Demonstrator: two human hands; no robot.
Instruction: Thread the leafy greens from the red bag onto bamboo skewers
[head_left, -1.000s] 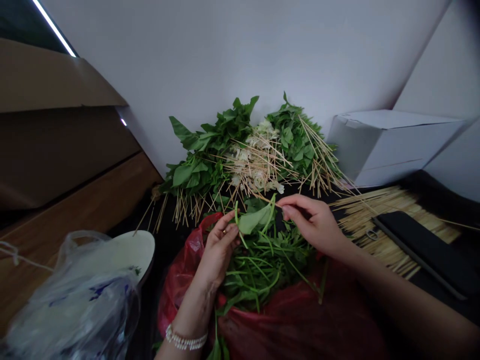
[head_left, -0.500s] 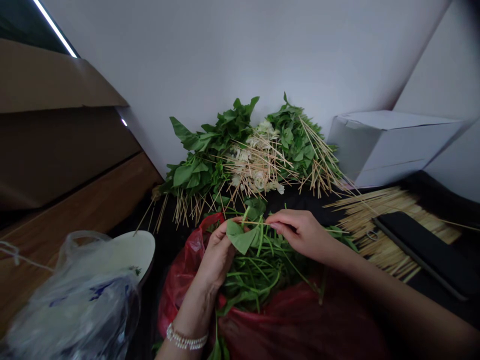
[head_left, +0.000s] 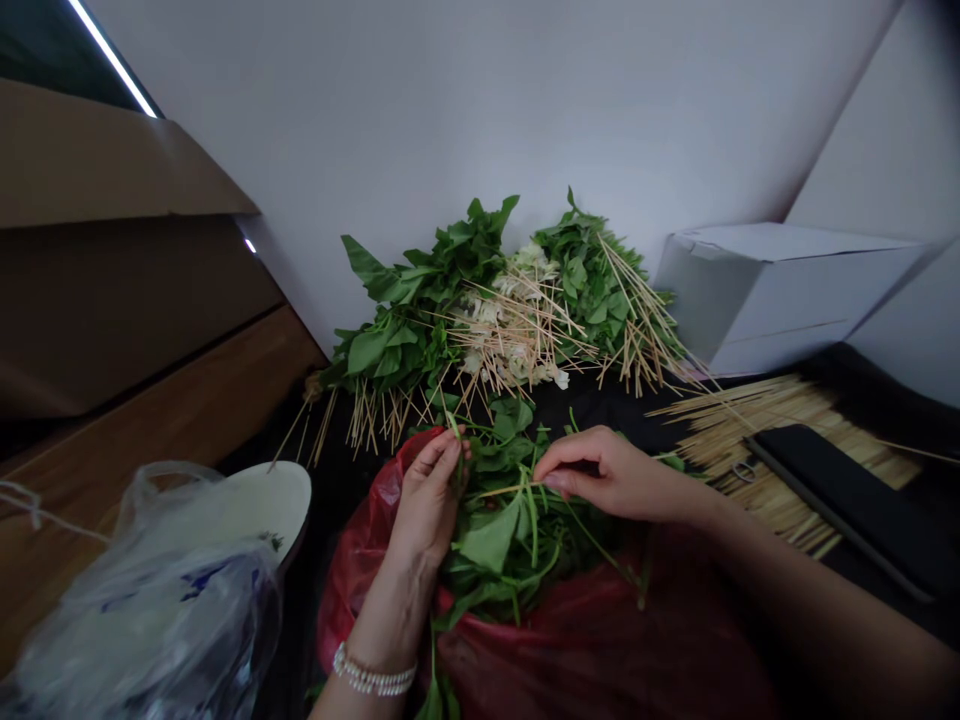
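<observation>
Over a red plastic bag [head_left: 600, 650] full of leafy greens [head_left: 495, 570], both my hands are at work. My left hand [head_left: 435, 490] pinches a pale green stem [head_left: 453, 424] that pokes up past its fingertips. To the right, my right hand [head_left: 600, 470] grips a thin bamboo skewer [head_left: 499, 491] between thumb and fingers, its tip pointing left. A broad green leaf [head_left: 491, 535] with its stems hangs at the skewer, just below the fingers. The two hands are apart.
Behind lie heaps of skewered greens [head_left: 390, 340] and skewered pale vegetable pieces [head_left: 517, 320]. To the right are loose skewers [head_left: 795, 420], a black phone [head_left: 847, 500] and a white box [head_left: 795, 290]. A white bowl [head_left: 289, 500] and a clear plastic bag [head_left: 150, 620] sit left.
My left hand has come away from the skewer and leaf and now pinches a stem. My right hand has lowered slightly with the skewer, and the leaf hangs lower.
</observation>
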